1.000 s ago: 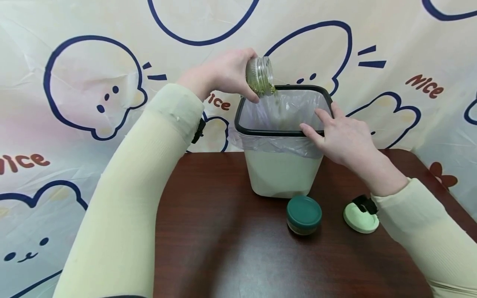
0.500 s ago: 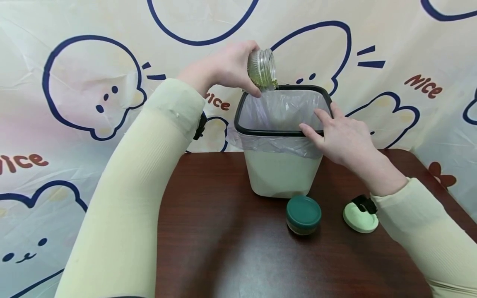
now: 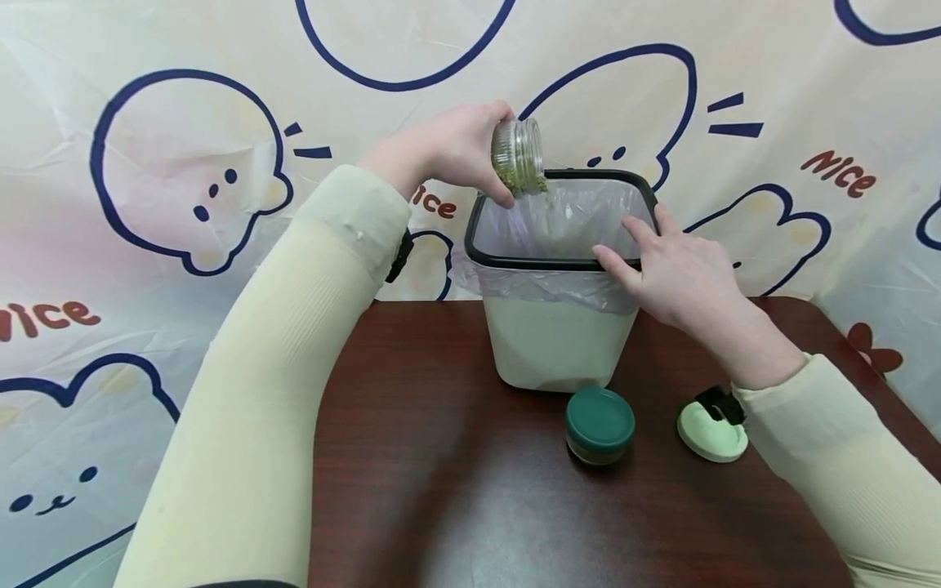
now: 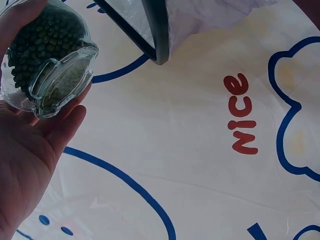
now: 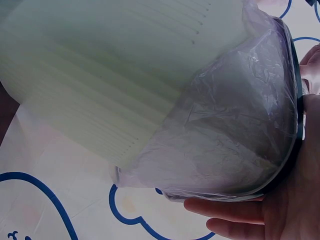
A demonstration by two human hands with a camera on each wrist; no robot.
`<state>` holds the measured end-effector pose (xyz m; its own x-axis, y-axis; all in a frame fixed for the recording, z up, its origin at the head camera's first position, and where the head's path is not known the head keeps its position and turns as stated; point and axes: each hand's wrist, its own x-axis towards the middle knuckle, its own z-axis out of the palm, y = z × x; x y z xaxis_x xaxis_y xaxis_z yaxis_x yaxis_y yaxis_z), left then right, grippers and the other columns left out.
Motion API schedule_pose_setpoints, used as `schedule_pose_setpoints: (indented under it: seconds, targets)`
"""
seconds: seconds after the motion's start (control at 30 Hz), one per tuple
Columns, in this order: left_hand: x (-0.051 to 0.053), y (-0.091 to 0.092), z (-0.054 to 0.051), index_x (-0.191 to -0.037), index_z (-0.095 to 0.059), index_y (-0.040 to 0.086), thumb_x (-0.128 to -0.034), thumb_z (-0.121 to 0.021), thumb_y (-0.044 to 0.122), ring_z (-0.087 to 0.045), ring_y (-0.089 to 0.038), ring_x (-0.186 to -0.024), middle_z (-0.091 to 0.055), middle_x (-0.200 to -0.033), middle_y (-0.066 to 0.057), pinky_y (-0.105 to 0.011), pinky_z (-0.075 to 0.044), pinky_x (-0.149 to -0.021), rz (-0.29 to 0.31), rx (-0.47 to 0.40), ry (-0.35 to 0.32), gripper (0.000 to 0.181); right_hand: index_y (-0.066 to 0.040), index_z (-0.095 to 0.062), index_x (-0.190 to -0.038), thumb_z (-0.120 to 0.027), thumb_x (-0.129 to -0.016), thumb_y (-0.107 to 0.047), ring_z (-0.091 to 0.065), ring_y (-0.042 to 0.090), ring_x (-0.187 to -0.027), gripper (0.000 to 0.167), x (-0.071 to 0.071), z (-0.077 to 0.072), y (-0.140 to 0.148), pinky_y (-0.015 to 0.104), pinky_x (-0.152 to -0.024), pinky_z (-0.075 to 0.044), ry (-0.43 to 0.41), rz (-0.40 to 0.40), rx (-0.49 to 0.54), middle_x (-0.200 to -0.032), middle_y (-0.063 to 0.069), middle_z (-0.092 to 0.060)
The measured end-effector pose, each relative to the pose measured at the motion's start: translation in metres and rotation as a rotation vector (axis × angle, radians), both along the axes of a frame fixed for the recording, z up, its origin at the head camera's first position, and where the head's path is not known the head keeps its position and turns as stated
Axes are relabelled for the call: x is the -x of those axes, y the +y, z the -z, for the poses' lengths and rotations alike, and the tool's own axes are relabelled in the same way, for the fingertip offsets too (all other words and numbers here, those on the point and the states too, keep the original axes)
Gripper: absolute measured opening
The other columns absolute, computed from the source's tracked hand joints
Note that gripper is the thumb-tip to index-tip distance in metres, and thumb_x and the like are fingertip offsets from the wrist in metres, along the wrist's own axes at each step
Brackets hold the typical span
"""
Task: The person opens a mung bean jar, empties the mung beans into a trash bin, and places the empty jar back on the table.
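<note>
My left hand point(image 3: 463, 155) grips a ribbed glass jar point(image 3: 518, 151), tipped with its mouth over the left side of a trash can point(image 3: 551, 347). Green beans point(image 3: 532, 181) lie at the jar's lower mouth edge. In the left wrist view, many more beans point(image 4: 47, 37) fill the jar's body. The pale trash can has a black rim and a thin plastic liner point(image 3: 595, 208) folded outward. At its near right corner, my right hand point(image 3: 684, 269) holds the rim, with thumb and forefinger over the opening. The right wrist view shows other fingers point(image 5: 227, 212) outside.
A low jar with a dark green lid point(image 3: 599, 418) stands before the trash can on the brown table point(image 3: 441, 490). To its right, a pale green lid point(image 3: 711, 433) lies near my right sleeve. A patterned sheet point(image 3: 220, 327) hangs behind.
My left hand rose slightly with the jar, then came down again. Falling bits below the mouth were plainer a second ago. My right hand stays on the rim.
</note>
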<state>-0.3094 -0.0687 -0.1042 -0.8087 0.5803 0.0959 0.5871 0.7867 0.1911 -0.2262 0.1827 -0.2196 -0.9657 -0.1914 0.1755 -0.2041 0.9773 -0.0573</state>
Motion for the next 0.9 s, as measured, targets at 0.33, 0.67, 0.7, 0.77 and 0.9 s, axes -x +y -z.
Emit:
schedule_pose_setpoints:
  seconds: [0.33, 0.67, 0.7, 0.77, 0.9]
  targets:
    - [-0.002, 0.002, -0.007, -0.138, -0.04, 0.004, -0.0696, -0.086, 0.031, -0.053, -0.018, -0.11, -0.054, -0.127, -0.006, -0.028, -0.044, -0.093, 0.002, 0.007, 0.057, 0.087, -0.008, -0.031, -0.151, -0.016, -0.092, -0.073, -0.057, 0.052, -0.095, 0.089, -0.001, 0.0, 0.001, 0.049, -0.055, -0.049, 0.006, 0.004, 0.001, -0.149, 0.036, -0.021]
    - [-0.002, -0.001, -0.006, -0.138, -0.039, 0.001, -0.0697, -0.086, 0.028, -0.053, -0.02, -0.111, -0.053, -0.127, -0.008, -0.031, -0.045, -0.094, 0.01, -0.022, 0.041, 0.087, -0.008, -0.03, -0.151, -0.016, -0.092, -0.074, -0.056, 0.053, -0.097, 0.09, -0.001, 0.0, 0.001, 0.048, -0.054, -0.048, -0.004, 0.004, 0.0, -0.149, 0.036, -0.021]
    - [-0.002, -0.001, -0.007, -0.138, -0.038, 0.001, -0.0699, -0.086, 0.028, -0.053, -0.02, -0.112, -0.053, -0.128, -0.008, -0.03, -0.046, -0.094, 0.01, -0.032, 0.049, 0.087, -0.008, -0.03, -0.151, -0.016, -0.092, -0.074, -0.056, 0.053, -0.097, 0.09, -0.001, 0.0, 0.001, 0.048, -0.054, -0.048, -0.002, 0.003, 0.001, -0.149, 0.036, -0.021]
    - [-0.003, -0.002, -0.009, -0.139, -0.038, 0.001, -0.07, -0.086, 0.027, -0.053, -0.019, -0.113, -0.053, -0.129, -0.008, -0.029, -0.046, -0.094, 0.004, -0.046, 0.06, 0.088, -0.009, -0.03, -0.151, -0.016, -0.092, -0.074, -0.056, 0.053, -0.098, 0.089, 0.0, -0.001, 0.001, 0.049, -0.055, -0.048, 0.002, 0.002, 0.002, -0.149, 0.035, -0.021]
    - [-0.004, -0.002, -0.011, -0.14, -0.037, 0.003, -0.0703, -0.087, 0.028, -0.053, -0.018, -0.115, -0.052, -0.131, -0.007, -0.027, -0.045, -0.094, -0.013, -0.033, 0.05, 0.089, -0.009, -0.031, -0.151, -0.016, -0.092, -0.074, -0.056, 0.053, -0.097, 0.089, 0.0, -0.001, 0.001, 0.049, -0.055, -0.048, 0.012, -0.001, 0.003, -0.149, 0.035, -0.022]
